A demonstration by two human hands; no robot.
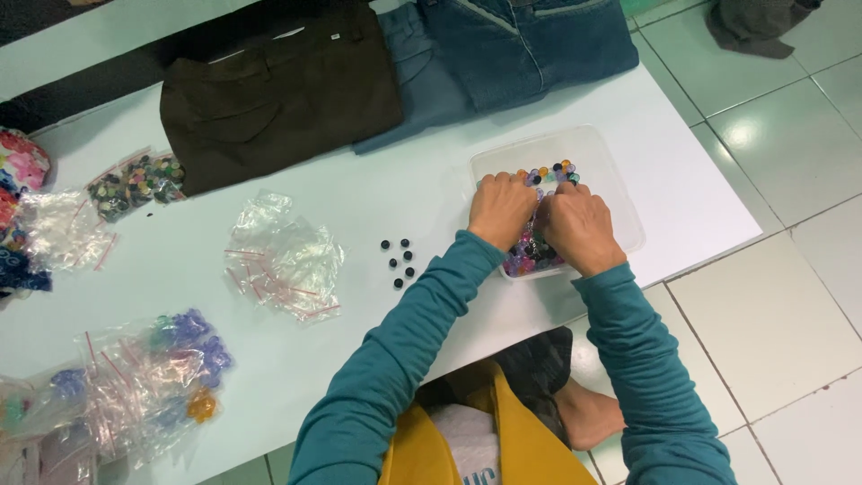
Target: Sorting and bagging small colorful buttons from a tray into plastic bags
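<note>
Head view, both hands' grip unclear, left hand [500, 209], right hand [579, 227], in tray [620, 171] near table edge [718, 250]

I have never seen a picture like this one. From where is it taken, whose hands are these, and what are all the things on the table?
The picture comes from a camera worn on a person's head, looking down, so the two arms in teal sleeves are that person's own. No machine is involved. Both the left hand and the right hand are inside a clear plastic box, pressed down among small colourful buttons. Whether the fingers grip any button cannot be seen. On the white table beside the box lie seven loose black buttons. Further left are empty clear bags, bags filled with buttons, and more bags with coloured pieces. At the far edge lie folded brown trousers and blue jeans.
</note>
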